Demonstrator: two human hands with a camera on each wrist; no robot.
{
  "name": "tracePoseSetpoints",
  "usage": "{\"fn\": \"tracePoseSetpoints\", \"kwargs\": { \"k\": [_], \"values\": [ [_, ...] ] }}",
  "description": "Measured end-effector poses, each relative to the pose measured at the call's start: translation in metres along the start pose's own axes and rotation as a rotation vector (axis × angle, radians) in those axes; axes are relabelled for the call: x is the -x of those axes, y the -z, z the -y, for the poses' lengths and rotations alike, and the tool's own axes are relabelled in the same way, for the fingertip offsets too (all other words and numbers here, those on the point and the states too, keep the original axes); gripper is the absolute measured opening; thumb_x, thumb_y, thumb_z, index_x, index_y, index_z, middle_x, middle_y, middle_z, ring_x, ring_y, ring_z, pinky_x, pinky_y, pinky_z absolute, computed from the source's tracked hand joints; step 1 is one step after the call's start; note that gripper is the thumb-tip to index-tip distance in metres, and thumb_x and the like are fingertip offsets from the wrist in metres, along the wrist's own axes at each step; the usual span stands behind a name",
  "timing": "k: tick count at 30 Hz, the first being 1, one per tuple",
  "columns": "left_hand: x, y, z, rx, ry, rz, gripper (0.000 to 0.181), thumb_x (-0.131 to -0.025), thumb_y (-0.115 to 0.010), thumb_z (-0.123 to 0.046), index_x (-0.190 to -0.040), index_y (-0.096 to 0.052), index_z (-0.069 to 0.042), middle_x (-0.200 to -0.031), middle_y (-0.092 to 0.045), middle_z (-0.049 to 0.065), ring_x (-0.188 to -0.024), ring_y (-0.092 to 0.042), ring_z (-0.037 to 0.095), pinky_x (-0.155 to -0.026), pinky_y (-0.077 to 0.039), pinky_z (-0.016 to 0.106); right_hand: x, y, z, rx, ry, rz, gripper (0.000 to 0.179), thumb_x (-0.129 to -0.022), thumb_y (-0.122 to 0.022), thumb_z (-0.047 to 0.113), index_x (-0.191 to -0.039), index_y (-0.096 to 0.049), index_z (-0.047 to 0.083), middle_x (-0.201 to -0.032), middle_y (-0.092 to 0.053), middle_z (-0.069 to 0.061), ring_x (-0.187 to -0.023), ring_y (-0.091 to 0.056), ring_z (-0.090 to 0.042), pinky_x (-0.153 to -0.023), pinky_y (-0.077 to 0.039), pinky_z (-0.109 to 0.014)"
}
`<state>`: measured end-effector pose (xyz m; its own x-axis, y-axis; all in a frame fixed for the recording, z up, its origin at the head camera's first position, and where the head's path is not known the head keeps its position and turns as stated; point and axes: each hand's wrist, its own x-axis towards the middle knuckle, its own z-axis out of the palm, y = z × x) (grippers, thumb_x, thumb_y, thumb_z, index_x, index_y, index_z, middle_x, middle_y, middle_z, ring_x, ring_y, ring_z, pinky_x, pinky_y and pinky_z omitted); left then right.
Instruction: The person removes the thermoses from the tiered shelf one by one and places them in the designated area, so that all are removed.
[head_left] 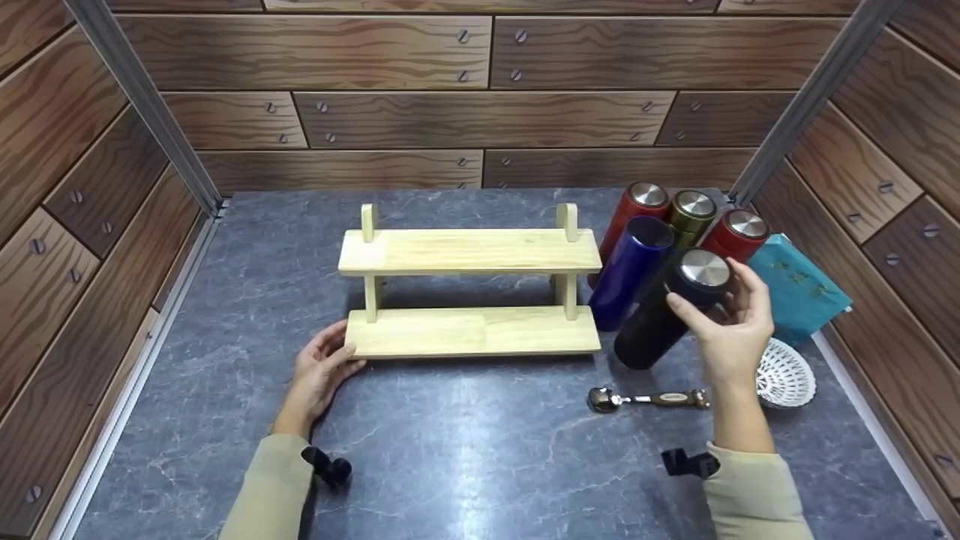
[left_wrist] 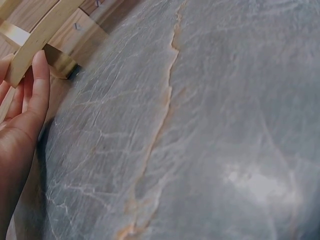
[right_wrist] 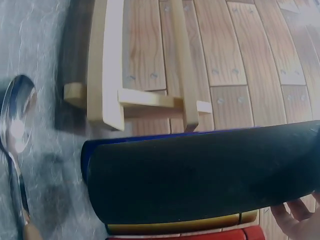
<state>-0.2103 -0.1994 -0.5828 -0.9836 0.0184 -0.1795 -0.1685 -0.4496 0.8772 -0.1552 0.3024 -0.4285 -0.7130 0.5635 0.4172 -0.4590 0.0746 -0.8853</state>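
Observation:
A two-tier pale wooden shelf rack [head_left: 472,330] stands on the table. My left hand [head_left: 319,375] holds the left end of its lower board, thumb on top; in the left wrist view the fingers [left_wrist: 40,85] pinch that board end. At the right, my right hand [head_left: 731,330] grips a black thermos [head_left: 652,322] near its silver-topped lid. The thermos [right_wrist: 200,175] leans slightly; whether its base touches the table I cannot tell. Close beside it is a blue thermos [head_left: 630,270], partly hidden behind the black one in the right wrist view.
Behind the black thermos stand a red thermos [head_left: 637,202], a gold-green thermos [head_left: 691,214] and another red thermos [head_left: 736,234]. A teal packet [head_left: 799,289], a white woven basket [head_left: 787,375] and a spoon [head_left: 649,398] lie at the right. Wood-patterned walls [head_left: 390,52] enclose the table.

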Motion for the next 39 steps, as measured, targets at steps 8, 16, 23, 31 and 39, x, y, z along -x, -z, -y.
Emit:
{"fn": "tracePoseSetpoints", "kwargs": {
  "k": [8,16,23,31,39],
  "values": [
    [0.0,0.0,-0.001,0.019,0.002,-0.002,0.056,-0.084,-0.063,0.006,-0.135,-0.042,-0.001,-0.125,-0.045,0.015,-0.095,-0.058,0.023,-0.08,-0.055,0.04,-0.005,-0.001,0.002,0.065,0.004,-0.007,0.07,-0.06,-0.081,-0.011,-0.123,-0.056,0.008,-0.119,-0.059,-0.007,-0.095,-0.052,-0.02,-0.075,-0.046,-0.023],
    [0.0,0.001,-0.002,0.025,0.001,-0.004,0.055,-0.084,-0.062,0.008,-0.135,-0.041,0.0,-0.124,-0.046,0.015,-0.094,-0.058,0.023,-0.079,-0.055,0.039,-0.01,-0.009,-0.001,0.061,-0.004,-0.046,0.068,-0.061,-0.081,-0.01,-0.122,-0.055,0.004,-0.117,-0.059,-0.007,-0.096,-0.052,-0.019,-0.075,-0.045,-0.023],
    [-0.001,0.002,-0.002,-0.002,0.001,0.011,0.056,-0.085,-0.063,0.004,-0.135,-0.041,-0.003,-0.127,-0.044,0.015,-0.097,-0.057,0.023,-0.079,-0.055,0.039,-0.02,-0.01,-0.012,0.069,0.01,-0.064,0.068,-0.06,-0.081,-0.01,-0.122,-0.054,0.002,-0.115,-0.058,-0.009,-0.097,-0.052,-0.018,-0.075,-0.044,-0.023],
    [-0.001,0.001,-0.001,0.004,0.0,0.005,0.055,-0.084,-0.063,0.006,-0.135,-0.041,-0.001,-0.125,-0.044,0.015,-0.097,-0.057,0.023,-0.079,-0.055,0.039,-0.027,-0.007,-0.023,0.089,0.016,-0.081,0.067,-0.062,-0.08,-0.008,-0.122,-0.052,0.001,-0.116,-0.057,-0.009,-0.105,-0.051,-0.019,-0.085,-0.043,-0.025],
    [-0.001,0.0,0.0,-0.009,0.007,-0.001,0.057,-0.084,-0.064,0.003,-0.136,-0.041,-0.003,-0.126,-0.044,0.015,-0.098,-0.057,0.023,-0.08,-0.055,0.04,-0.03,-0.007,-0.031,0.103,0.031,-0.091,0.066,-0.063,-0.08,-0.007,-0.122,-0.051,-0.001,-0.116,-0.057,-0.009,-0.107,-0.051,-0.02,-0.09,-0.043,-0.027]
  ]
}}
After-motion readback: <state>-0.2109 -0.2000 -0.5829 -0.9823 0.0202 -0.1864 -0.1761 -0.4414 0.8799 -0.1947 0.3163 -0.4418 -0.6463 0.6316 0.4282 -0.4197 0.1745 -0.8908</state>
